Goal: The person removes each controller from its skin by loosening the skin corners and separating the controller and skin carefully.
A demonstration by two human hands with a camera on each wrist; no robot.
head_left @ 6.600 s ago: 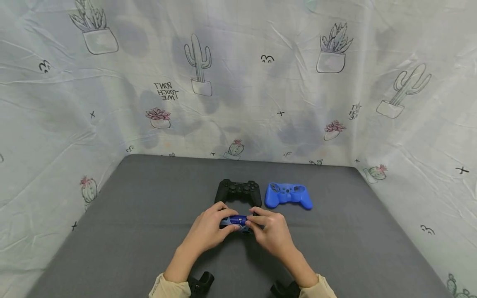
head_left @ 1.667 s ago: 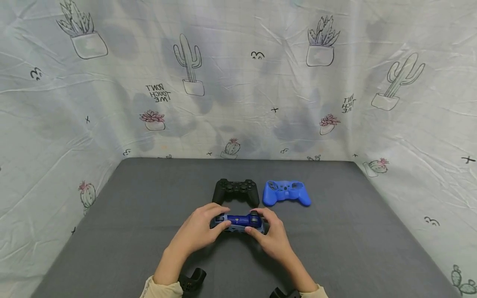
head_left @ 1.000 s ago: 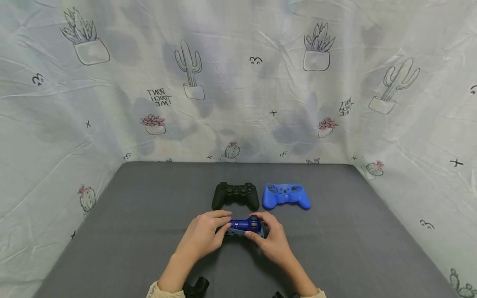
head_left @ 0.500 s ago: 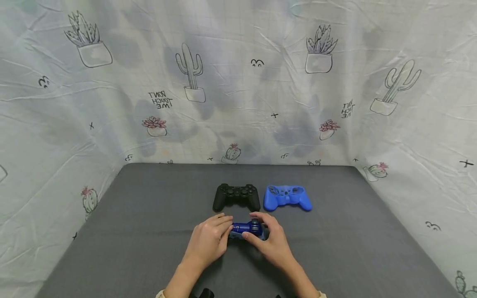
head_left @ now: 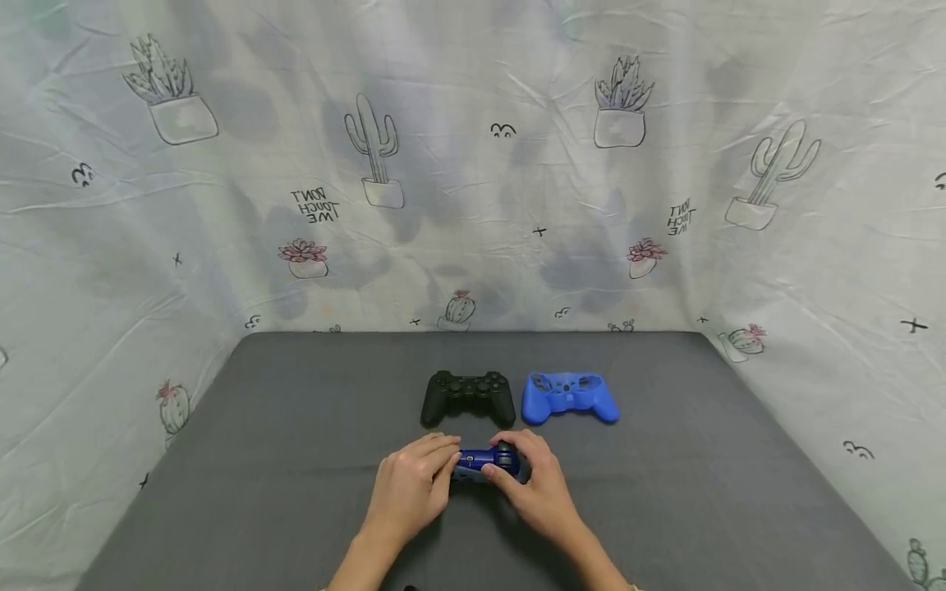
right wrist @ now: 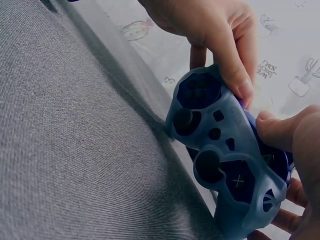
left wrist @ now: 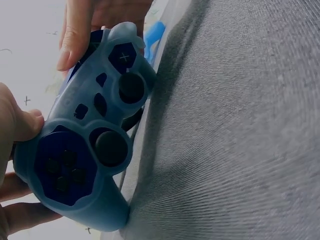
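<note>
Two game controllers are in sight, with two blue silicone covers and two bare hands. The dark blue game controller in a translucent blue silicone sleeve (head_left: 488, 464) is held low above the grey cloth-covered table (head_left: 259, 460), near its front middle, between both hands. The left hand (head_left: 410, 486) grips its left end, fingers curled over the top edge and the thumb against the handle. The right hand (head_left: 538, 486) grips the right end in the same way, fingers hooked over the far edge.

Behind the held controller, well apart from the hands, a bare black plastic game controller (head_left: 468, 396) lies flat on the table. Just to its right, close beside it, lies the empty bright blue silicone controller cover (head_left: 569, 397), its button holes facing up.

From the head view, only the top edge of the held controller shows between the hands. The left wrist view shows its face instead: two black thumbsticks, the cross pad and the button holes of the sleeve (left wrist: 90, 155). The right wrist view shows the same face from the other side (right wrist: 227, 155), with a left fingertip pressed on the sleeve's upper rim.

A pale sheet printed with cacti (head_left: 473, 164) walls the table on three sides.
</note>
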